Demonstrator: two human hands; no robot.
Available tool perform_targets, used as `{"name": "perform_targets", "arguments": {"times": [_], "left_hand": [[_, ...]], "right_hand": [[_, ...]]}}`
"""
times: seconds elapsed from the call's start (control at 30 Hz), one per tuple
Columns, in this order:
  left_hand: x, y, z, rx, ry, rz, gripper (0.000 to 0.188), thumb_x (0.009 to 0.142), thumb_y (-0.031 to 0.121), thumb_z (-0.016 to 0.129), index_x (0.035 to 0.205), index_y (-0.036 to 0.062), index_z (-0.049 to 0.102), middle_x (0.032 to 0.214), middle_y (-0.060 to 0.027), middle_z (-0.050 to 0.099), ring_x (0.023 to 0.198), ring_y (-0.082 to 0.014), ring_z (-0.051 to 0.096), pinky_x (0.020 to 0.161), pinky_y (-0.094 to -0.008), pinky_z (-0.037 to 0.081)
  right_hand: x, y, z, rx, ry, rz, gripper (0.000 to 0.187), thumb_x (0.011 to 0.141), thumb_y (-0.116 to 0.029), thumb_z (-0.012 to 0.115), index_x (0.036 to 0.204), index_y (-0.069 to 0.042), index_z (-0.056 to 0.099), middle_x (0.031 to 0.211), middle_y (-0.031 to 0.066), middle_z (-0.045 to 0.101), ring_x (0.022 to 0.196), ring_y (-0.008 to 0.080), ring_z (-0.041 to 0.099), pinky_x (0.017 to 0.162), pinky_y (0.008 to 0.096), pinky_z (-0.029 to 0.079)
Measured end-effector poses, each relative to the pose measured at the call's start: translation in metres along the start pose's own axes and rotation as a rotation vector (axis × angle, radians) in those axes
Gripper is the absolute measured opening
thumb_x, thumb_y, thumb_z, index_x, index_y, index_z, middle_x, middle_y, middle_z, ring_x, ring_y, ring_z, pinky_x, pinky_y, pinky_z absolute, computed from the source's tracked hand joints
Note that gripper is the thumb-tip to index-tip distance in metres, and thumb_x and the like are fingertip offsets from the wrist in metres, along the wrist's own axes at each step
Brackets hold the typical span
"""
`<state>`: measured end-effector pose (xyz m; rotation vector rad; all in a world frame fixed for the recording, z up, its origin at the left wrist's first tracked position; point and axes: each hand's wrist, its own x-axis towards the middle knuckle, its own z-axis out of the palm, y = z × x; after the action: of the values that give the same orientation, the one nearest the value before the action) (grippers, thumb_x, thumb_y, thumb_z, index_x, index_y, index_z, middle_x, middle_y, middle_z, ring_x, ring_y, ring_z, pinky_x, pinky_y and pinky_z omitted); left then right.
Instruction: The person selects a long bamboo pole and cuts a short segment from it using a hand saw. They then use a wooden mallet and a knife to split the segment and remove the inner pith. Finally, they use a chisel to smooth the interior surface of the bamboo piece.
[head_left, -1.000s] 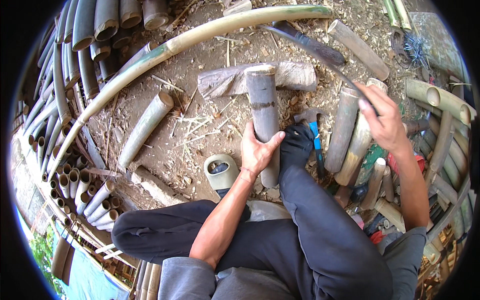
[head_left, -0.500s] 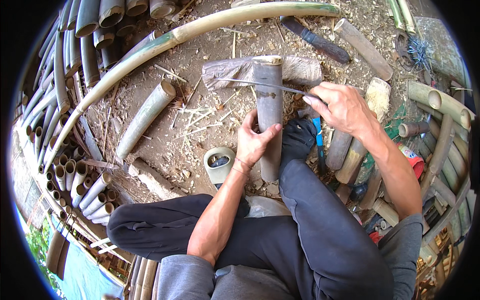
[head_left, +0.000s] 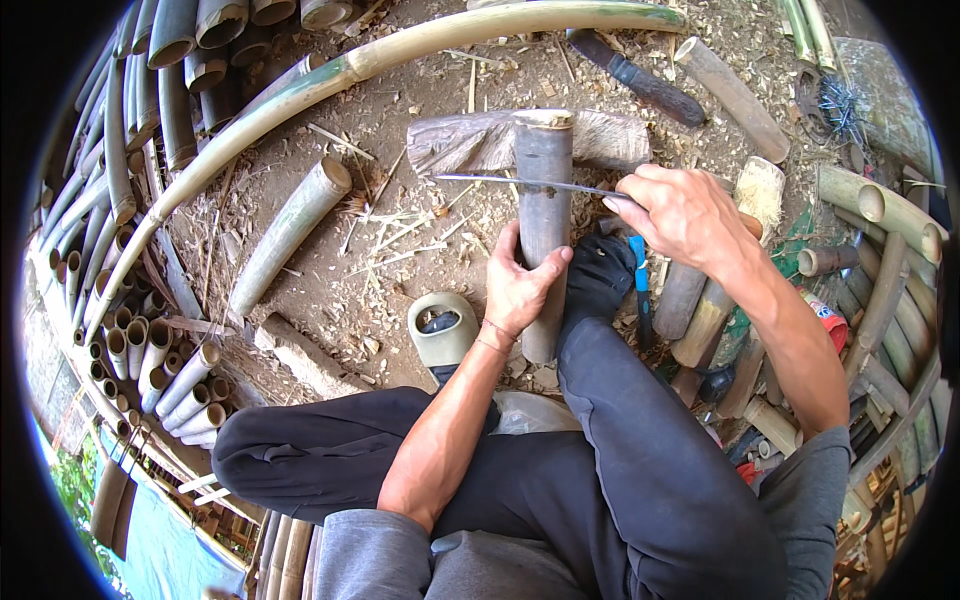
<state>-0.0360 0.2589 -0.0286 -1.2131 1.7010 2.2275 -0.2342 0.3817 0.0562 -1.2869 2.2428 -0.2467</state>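
A grey bamboo tube (head_left: 543,155) leans with its far end on a rough wooden block (head_left: 462,143). My left hand (head_left: 520,285) is wrapped round the tube's lower half, thumb across its front. In my right hand (head_left: 685,215) is a knife with a long thin blade (head_left: 480,179), seen nearly edge-on. The blade lies crosswise over the tube beside a dark mark, its tip pointing left. My right fingers hide the knife's handle. The tube's near end comes down beside my bent right leg (head_left: 640,420).
A long curved bamboo pole (head_left: 400,52) arcs across the far side. Cut tubes (head_left: 160,350) are stacked at left. A large knife (head_left: 650,90) lies beyond the block. A blue-handled tool (head_left: 640,275) and bamboo pieces (head_left: 680,300) sit at right. Shavings litter the ground.
The blade has come nearer to me along the tube and lies more level. My left hand and the tube have shifted slightly right.
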Motion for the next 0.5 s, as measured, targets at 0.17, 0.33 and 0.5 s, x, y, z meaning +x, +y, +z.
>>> {"name": "perform_targets", "arguments": {"times": [0.17, 0.33, 0.5], "left_hand": [[-0.001, -0.007, 0.005, 0.066, 0.080, 0.008, 0.064, 0.076, 0.026, 0.082, 0.124, -0.0065, 0.054, 0.103, -0.0158, 0.068, 0.094, -0.0200, 0.065, 0.087, -0.0335, 0.052], [-0.001, -0.011, 0.007, 0.117, 0.101, 0.039, 0.063, 0.079, 0.023, 0.083, 0.125, -0.0076, 0.053, 0.104, -0.0142, 0.069, 0.091, -0.0174, 0.065, 0.082, -0.0315, 0.053], [0.000, -0.016, 0.006, 0.125, 0.118, 0.052, 0.061, 0.080, 0.023, 0.082, 0.125, -0.0074, 0.054, 0.104, -0.0143, 0.068, 0.091, -0.0176, 0.065, 0.083, -0.0316, 0.053]], "right_hand": [[-0.004, -0.005, -0.004, -0.038, 0.033, -0.018, 0.027, 0.094, -0.033, 0.061, 0.086, -0.007, 0.066, 0.080, 0.0102, 0.065, 0.074, 0.0346, 0.067, 0.065, 0.0456, 0.056], [-0.007, -0.005, -0.005, -0.069, 0.038, -0.031, 0.025, 0.093, -0.031, 0.063, 0.085, -0.007, 0.066, 0.078, 0.0098, 0.064, 0.072, 0.0336, 0.067, 0.063, 0.0445, 0.056], [-0.008, -0.002, -0.003, -0.088, 0.038, -0.061, 0.023, 0.092, -0.030, 0.065, 0.087, -0.008, 0.067, 0.078, 0.0092, 0.063, 0.072, 0.0316, 0.067, 0.062, 0.0432, 0.055]]}}
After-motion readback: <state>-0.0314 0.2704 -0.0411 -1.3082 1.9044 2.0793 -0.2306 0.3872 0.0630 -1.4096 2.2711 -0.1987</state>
